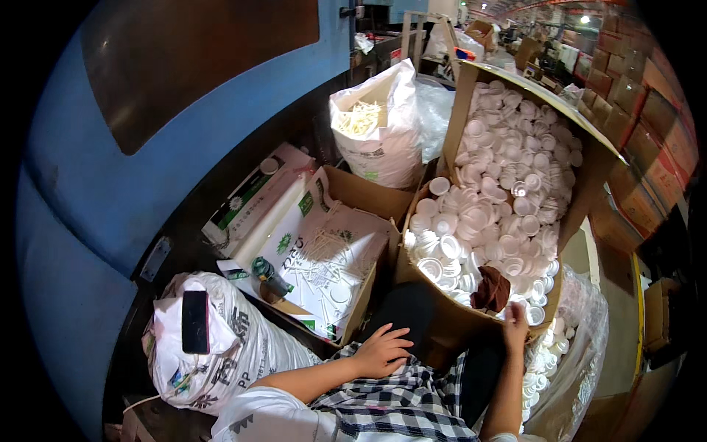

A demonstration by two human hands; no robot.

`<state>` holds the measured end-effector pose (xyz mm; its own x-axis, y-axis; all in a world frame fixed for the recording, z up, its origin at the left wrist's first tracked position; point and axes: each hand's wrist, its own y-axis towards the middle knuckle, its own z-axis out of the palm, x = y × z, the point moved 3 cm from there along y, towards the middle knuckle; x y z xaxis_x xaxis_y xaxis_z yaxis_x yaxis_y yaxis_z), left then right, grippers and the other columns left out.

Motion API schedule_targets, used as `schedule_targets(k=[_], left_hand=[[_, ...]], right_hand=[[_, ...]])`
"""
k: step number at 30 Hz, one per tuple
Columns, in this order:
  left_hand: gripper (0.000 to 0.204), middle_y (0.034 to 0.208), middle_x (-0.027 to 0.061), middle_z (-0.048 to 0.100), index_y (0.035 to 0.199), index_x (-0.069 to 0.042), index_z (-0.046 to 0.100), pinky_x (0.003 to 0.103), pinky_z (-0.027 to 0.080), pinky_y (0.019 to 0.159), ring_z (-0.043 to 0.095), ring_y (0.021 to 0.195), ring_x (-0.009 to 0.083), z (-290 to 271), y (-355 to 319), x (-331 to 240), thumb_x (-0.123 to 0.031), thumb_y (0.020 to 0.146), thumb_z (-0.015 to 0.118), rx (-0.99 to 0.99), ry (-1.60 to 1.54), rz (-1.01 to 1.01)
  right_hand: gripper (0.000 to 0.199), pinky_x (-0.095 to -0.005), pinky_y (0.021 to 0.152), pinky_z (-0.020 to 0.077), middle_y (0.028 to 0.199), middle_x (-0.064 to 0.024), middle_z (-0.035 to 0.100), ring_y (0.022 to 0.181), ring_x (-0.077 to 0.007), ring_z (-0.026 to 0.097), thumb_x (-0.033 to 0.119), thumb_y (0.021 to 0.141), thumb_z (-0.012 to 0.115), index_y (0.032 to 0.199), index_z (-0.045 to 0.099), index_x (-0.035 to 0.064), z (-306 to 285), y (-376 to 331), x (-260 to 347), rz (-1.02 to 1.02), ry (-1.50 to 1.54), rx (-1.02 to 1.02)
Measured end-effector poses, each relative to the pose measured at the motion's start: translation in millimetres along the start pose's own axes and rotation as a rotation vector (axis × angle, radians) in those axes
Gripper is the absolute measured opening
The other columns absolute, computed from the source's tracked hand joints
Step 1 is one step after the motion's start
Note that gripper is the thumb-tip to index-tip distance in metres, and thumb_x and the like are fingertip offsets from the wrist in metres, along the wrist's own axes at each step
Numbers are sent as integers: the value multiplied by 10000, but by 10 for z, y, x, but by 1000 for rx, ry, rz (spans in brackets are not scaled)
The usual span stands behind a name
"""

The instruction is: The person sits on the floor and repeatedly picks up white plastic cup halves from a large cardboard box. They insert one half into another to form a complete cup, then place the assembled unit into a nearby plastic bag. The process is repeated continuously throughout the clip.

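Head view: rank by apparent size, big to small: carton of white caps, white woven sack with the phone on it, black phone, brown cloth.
1. carton of white caps
2. white woven sack
3. brown cloth and black phone: look alike in size, not ranked.

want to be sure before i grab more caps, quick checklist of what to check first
1. Right hand at the big box rim: ok.
2. White caps within reach in the box: ok.
3. Left hand free, resting on the lap: ok.
4. Brown cloth clear of the caps: not ok, it lies on them by the right hand.
5. Right hand already holds a cap: cannot tell.
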<state>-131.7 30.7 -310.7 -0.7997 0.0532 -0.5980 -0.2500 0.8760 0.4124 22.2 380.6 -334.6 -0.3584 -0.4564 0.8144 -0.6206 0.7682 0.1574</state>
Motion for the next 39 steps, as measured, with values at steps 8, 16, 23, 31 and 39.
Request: schedule_targets(k=[8, 16, 23, 31, 39], left_hand=[[82, 1070, 28, 614, 817, -115, 665, 482, 263, 1005, 457, 1184, 246, -27, -3, -38, -154, 759, 621, -13, 28, -7], [93, 1075, 17, 611, 834, -121, 664, 480, 257, 1018, 451, 1189, 237, 27, -15, -69, -169, 768, 619, 2, 88, 7], [90, 1068, 16, 613, 829, -119, 660, 476, 256, 1014, 459, 1178, 240, 18, 7, -111, -174, 768, 622, 8, 97, 15], [87, 1061, 19, 618, 826, -118, 658, 467, 260, 1004, 464, 1173, 238, 47, 0, -108, -172, 771, 617, 4, 142, 8], [76, 1045, 16, 619, 810, -114, 661, 467, 257, 1008, 460, 1179, 240, 18, -18, -118, -158, 765, 619, 2, 166, -7]], right_hand=[[373, -329, 689, 485, 804, -117, 658, 757, -245, 635, 329, 758, 660, 1013, 615, 61, 263, -48, 329, 35, -209, 157], [378, -331, 699, 491, 819, -110, 655, 763, -241, 635, 328, 755, 661, 1026, 610, 69, 150, -135, 424, 50, -213, 150], [390, -332, 712, 486, 848, -114, 653, 794, -244, 632, 336, 762, 651, 1039, 601, 66, 131, -158, 367, 65, -163, 133], [409, -340, 700, 490, 843, -135, 652, 770, -257, 635, 349, 760, 646, 1043, 598, 57, 60, -168, 481, 63, -124, 143], [353, -320, 712, 491, 864, -133, 659, 794, -236, 639, 255, 771, 662, 1038, 596, 34, 120, -149, 505, 45, 17, 142]])
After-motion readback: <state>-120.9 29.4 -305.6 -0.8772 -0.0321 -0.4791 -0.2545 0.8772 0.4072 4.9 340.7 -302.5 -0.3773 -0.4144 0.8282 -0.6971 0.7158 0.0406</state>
